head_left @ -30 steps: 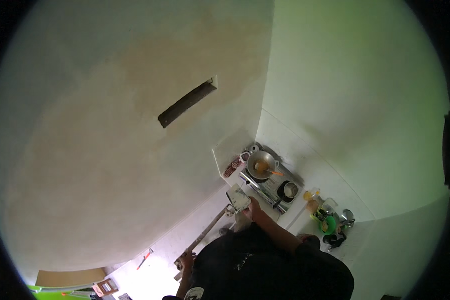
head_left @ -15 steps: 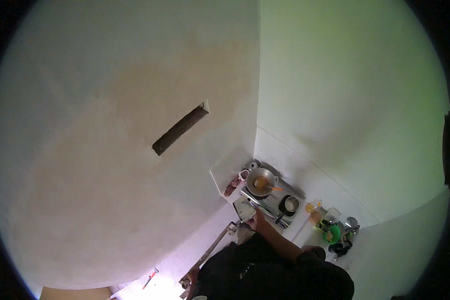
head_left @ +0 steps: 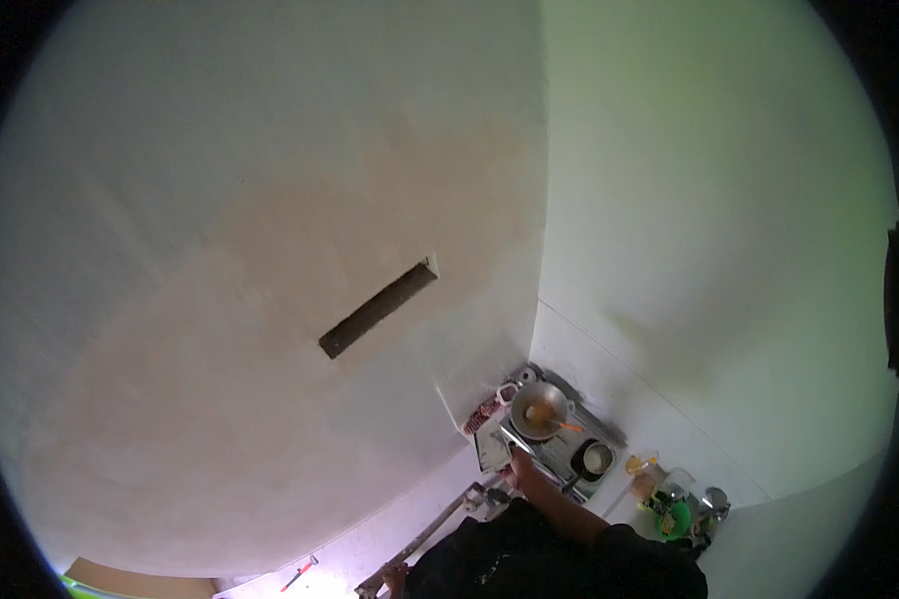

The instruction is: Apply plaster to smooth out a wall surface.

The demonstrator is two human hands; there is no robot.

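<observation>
A shallow rectangular tray (head_left: 491, 449), pale and smeared inside, is at the front left of the two-burner stove (head_left: 561, 451) in this view, close to the wall; whether part of it hangs over the stove cannot be told. The right hand (head_left: 516, 470) is clamped on its near right edge, the rest of the tray jutting out beyond the fingers. With a grip on one side only, it would be wise to hold the tray level and the wrist firm, since the far corner looks the likeliest to dip and spill. The wok (head_left: 540, 410) sits just beyond, uncovered, with brownish contents and an orange-handled utensil (head_left: 569, 426), so the tray is best held clear of its rim and of the saucepan (head_left: 597, 458) to its right; drips there would be a nuisance. A slow, short arm path, elbow near the body, should give the best control. The left hand (head_left: 398, 578) is at the lower edge of the view, beside the lower end of a long smeared bar (head_left: 428, 532); whether its fingers close around the bar cannot be told. A firm hold there would probably help balance. Farther out are a green bowl (head_left: 675, 521) among kitchenware on the right, a red-handled tool (head_left: 298, 574) at lower left, and a dark slot (head_left: 380, 309) in the tan-patched wall (head_left: 270, 260).
</observation>
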